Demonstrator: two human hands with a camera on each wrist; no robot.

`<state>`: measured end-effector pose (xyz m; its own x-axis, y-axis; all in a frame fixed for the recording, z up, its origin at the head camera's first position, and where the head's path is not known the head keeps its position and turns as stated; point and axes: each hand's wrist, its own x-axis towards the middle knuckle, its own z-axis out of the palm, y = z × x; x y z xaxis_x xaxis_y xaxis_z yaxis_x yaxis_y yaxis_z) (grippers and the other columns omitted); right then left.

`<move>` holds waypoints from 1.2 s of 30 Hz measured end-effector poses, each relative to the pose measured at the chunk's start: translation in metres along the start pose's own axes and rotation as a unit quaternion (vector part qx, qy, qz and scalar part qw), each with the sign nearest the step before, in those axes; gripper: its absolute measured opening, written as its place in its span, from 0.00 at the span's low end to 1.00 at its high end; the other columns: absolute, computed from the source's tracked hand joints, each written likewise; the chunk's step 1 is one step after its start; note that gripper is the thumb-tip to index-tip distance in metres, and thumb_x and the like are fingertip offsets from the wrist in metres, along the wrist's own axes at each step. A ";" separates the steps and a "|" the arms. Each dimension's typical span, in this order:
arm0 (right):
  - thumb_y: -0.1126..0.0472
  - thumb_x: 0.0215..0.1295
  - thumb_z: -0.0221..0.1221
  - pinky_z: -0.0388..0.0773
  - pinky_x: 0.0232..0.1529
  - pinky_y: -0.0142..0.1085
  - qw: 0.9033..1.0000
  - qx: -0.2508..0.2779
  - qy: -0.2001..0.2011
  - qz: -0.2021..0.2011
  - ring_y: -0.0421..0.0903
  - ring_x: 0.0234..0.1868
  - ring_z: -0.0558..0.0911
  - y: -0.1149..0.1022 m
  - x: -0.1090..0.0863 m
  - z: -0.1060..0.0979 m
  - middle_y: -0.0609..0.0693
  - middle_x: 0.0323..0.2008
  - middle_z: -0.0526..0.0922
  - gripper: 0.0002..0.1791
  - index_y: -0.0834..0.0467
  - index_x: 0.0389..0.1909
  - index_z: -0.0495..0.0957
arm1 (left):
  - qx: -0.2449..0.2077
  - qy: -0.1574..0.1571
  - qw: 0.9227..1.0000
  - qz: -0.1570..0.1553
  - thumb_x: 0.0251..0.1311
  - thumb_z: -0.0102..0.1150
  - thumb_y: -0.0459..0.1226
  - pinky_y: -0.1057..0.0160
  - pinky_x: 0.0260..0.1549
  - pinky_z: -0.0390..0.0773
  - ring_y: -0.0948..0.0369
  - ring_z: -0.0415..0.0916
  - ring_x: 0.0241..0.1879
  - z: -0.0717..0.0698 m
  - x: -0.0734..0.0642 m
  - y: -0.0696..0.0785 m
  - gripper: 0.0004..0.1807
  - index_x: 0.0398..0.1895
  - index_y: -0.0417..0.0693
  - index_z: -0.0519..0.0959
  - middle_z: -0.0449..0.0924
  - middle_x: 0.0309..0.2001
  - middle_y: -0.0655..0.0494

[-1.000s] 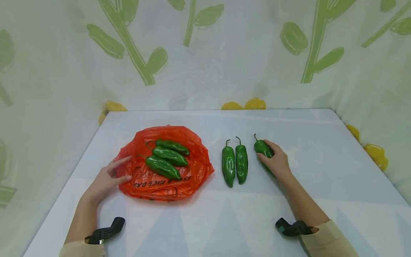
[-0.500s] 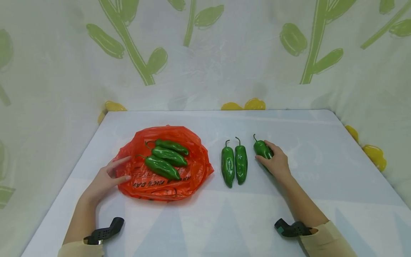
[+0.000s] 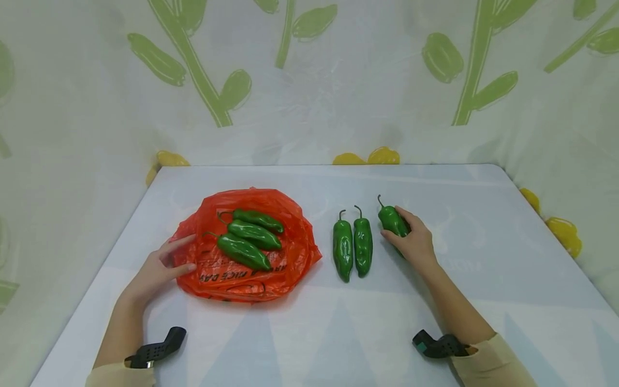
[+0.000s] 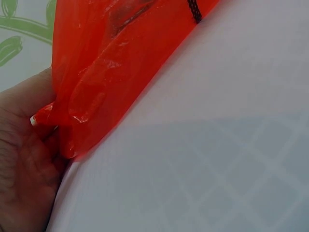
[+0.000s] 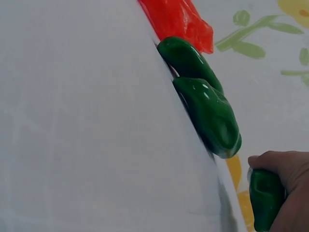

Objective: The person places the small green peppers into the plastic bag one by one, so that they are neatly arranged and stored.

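Observation:
A red plastic bag (image 3: 302, 252) lies opened out on the table's left side in the head view. Three green peppers (image 3: 244, 251) rest in it, side by side. My left hand (image 3: 157, 271) grips the bag's left edge; in the left wrist view, the red plastic (image 4: 106, 72) bunches at the fingers. To the right of the bag, two more peppers (image 3: 343, 250) lie parallel, stems pointing away. My right hand (image 3: 416, 239) holds another green pepper (image 3: 393, 219) from the right, thumb on one side and fingers on the other; the palm hides its lower part.
The white table (image 3: 309, 344) has a straight far edge near a wall covering (image 3: 338, 107) with green plant prints. Black wrist cameras (image 3: 157, 349) sit on both forearms. The two loose peppers lie between the bag and the right hand.
The right hand and its pepper have shifted slightly away and to the left, and the pepper seems a little raised. The left hand, bag and other peppers stay put.

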<state>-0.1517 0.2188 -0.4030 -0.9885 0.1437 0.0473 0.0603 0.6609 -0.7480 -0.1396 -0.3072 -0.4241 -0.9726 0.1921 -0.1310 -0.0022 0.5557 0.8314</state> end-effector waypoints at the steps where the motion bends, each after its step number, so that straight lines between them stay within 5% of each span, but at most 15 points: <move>1: 0.58 0.58 0.64 0.65 0.60 0.58 1.000 0.001 0.003 -0.006 0.62 0.62 0.66 -0.001 0.000 0.001 0.66 0.64 0.65 0.38 0.60 0.69 0.60 | 0.001 0.000 1.000 0.000 0.57 0.63 0.46 0.31 0.57 0.60 0.38 0.43 0.69 0.000 0.000 0.000 0.39 0.71 0.48 0.59 0.50 0.72 0.38; 17: 0.61 0.56 0.67 0.71 0.54 0.55 0.997 0.024 0.002 -0.072 0.59 0.58 0.70 -0.022 -0.013 0.008 0.64 0.62 0.68 0.37 0.62 0.66 0.64 | -0.008 0.001 1.000 -0.002 0.57 0.63 0.45 0.31 0.58 0.59 0.38 0.42 0.70 0.000 0.000 0.001 0.39 0.71 0.47 0.60 0.49 0.72 0.38; 36: 0.63 0.52 0.69 0.80 0.47 0.50 0.987 0.054 -0.031 -0.148 0.55 0.50 0.75 -0.066 -0.017 0.043 0.60 0.55 0.74 0.38 0.59 0.65 0.67 | -0.015 -0.002 1.000 0.003 0.58 0.63 0.42 0.30 0.57 0.59 0.37 0.42 0.70 0.000 0.000 0.001 0.39 0.71 0.45 0.59 0.48 0.72 0.37</move>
<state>-0.1443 0.1413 -0.3826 -0.9676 -0.0906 0.2358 -0.2435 0.5838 -0.7745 -0.1392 -0.3063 -0.4230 -0.9718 0.1986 -0.1275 -0.0029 0.5299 0.8481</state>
